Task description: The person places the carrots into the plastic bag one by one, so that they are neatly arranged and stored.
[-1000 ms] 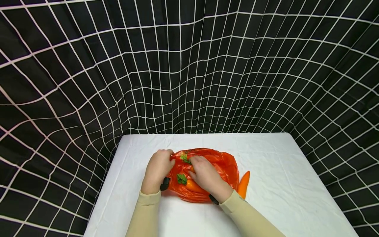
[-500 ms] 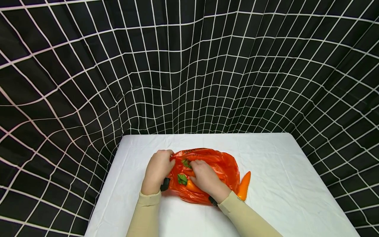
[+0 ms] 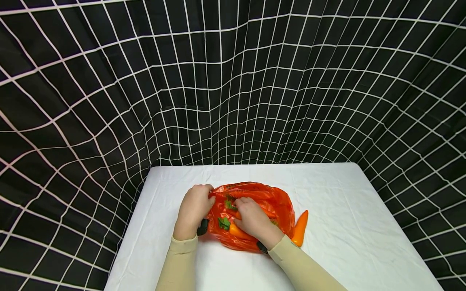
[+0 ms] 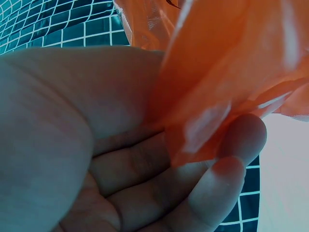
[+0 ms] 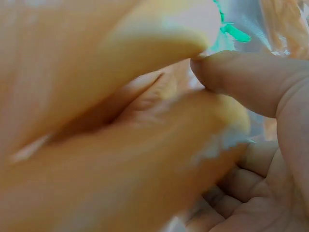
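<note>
A red plastic bag (image 3: 278, 202) lies on the table with its mouth toward my left. My left hand (image 3: 193, 210) pinches the bag's edge between thumb and fingers, as the left wrist view shows the thin film (image 4: 203, 130) in its grip. Inside the bag mouth my right hand (image 3: 255, 218) grips an orange carrot (image 5: 183, 140) with a feathery green top (image 3: 230, 203); its fingertips are partly hidden. Just below, another orange carrot (image 3: 237, 231) with a green leafy top (image 3: 223, 223) lies in the bag. In the right wrist view, a second orange body (image 5: 159, 43) sits above the thumb.
An orange, tapered vegetable (image 3: 300, 228) lies outside the bag, against its right side. A white cloth covers the table (image 3: 338, 210). Black curtains (image 3: 255, 101) with a white grid stand behind and to the sides.
The feathery green top by my right hand has moved slightly down. My right hand has shifted a little, and a bit of green now shows beside its wrist. The left hand stays put.
</note>
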Demonstrator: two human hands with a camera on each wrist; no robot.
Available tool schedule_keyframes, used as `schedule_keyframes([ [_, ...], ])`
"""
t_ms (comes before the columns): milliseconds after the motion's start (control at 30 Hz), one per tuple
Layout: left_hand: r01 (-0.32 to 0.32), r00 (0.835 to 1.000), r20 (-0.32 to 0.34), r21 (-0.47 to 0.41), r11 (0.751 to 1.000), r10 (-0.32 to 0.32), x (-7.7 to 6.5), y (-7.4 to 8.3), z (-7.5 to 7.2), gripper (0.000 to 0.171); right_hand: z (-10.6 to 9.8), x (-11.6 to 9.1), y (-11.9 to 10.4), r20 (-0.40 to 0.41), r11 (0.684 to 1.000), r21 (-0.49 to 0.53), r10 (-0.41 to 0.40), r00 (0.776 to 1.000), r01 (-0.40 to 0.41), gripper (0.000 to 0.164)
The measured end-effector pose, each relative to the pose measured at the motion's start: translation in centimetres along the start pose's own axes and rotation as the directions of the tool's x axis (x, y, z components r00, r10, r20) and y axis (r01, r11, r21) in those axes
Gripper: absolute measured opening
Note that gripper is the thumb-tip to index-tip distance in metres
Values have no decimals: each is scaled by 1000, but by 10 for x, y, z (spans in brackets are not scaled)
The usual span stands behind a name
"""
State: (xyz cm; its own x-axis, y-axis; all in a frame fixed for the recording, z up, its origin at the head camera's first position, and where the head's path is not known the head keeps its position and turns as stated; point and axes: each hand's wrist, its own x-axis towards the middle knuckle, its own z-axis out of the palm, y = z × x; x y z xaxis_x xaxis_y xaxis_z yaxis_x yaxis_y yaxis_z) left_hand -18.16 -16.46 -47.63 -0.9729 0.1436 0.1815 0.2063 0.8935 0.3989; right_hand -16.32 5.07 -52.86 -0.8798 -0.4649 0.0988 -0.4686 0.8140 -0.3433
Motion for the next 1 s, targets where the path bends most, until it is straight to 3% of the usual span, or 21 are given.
schedule_keyframes([
  [300,6,1000,8,3,1000,-6,-1,4,-3,13,-24,-6,-5,-46,999,33,18,999,-16,55],
  [567,-16,1000,-11,0,1000,16,-3,3,-2,11,-59,-21,-7,-152,999,46,17,988,-10,52],
  [767,-20,1000,-10,3,1000,20,-2,4,-2,11,-97,-36,0,-287,998,59,36,957,-20,51],
  [1000,-9,1000,0,7,1000,9,-2,4,-2,10,-129,-56,29,-397,990,90,139,907,-112,52],
])
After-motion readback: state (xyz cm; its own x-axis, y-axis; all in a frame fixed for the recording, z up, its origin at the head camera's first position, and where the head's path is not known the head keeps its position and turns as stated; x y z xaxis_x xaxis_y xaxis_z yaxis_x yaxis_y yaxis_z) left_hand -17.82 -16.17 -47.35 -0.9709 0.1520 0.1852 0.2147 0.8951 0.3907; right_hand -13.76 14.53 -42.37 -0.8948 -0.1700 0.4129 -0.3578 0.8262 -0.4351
